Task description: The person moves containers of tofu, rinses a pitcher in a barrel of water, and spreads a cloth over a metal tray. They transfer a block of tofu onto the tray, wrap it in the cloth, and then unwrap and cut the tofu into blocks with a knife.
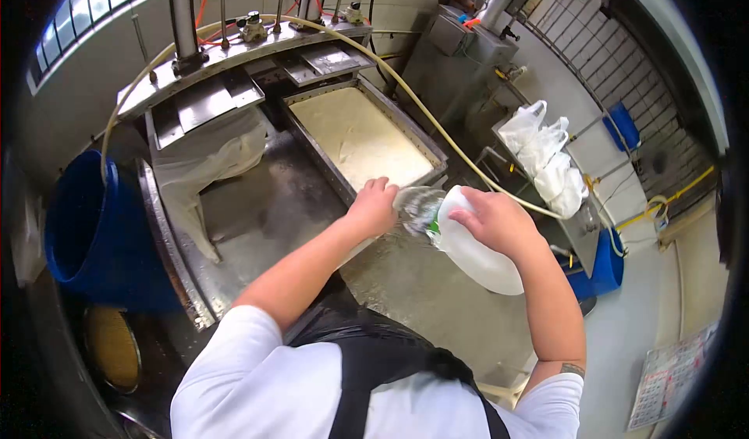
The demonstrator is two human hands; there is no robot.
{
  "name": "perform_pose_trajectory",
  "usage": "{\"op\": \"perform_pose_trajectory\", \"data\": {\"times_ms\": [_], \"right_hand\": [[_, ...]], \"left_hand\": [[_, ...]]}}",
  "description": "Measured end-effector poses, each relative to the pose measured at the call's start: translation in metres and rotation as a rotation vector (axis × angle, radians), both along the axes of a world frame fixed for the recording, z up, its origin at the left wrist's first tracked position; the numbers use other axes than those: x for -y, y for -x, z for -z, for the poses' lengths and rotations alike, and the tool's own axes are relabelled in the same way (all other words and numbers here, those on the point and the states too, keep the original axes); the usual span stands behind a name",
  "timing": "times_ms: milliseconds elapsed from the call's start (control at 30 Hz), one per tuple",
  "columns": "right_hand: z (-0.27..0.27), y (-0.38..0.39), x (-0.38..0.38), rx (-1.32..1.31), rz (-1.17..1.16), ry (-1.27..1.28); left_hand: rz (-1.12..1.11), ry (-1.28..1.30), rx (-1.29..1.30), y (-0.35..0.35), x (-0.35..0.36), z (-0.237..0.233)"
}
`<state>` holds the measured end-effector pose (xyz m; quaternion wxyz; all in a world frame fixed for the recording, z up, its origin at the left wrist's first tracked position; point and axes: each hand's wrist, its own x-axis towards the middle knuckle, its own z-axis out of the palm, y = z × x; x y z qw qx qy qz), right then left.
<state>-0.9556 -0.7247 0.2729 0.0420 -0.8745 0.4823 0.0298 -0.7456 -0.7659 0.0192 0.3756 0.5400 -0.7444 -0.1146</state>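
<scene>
My right hand (495, 220) is closed on a white, rounded plastic container (485, 261), tilted in front of my body. A small green patch (434, 230) shows at its left end. My left hand (374, 206) is curled just to the left of it, beside a blurred, shiny greyish patch (417, 207). What its fingers hold, if anything, I cannot make out. Beyond both hands lies a rectangular metal tray (324, 156) filled with a pale, smooth, cream-coloured slab (363, 131).
A wet metal table (269, 197) bears draped whitish cloth (211, 154). At left stands a blue barrel (109, 240). Press rods and a metal beam (234, 42) run across the back. A beige hose (425, 111) crosses the work area. White plastic bags (546, 154) sit at right.
</scene>
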Motion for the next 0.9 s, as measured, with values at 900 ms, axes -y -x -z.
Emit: {"op": "perform_pose_trajectory", "data": {"times_ms": [900], "right_hand": [[0.107,-0.256,0.242,1.177,-0.511,-0.610]], "left_hand": [[-0.108,-0.575,0.165,-0.033,0.142,0.066]]}}
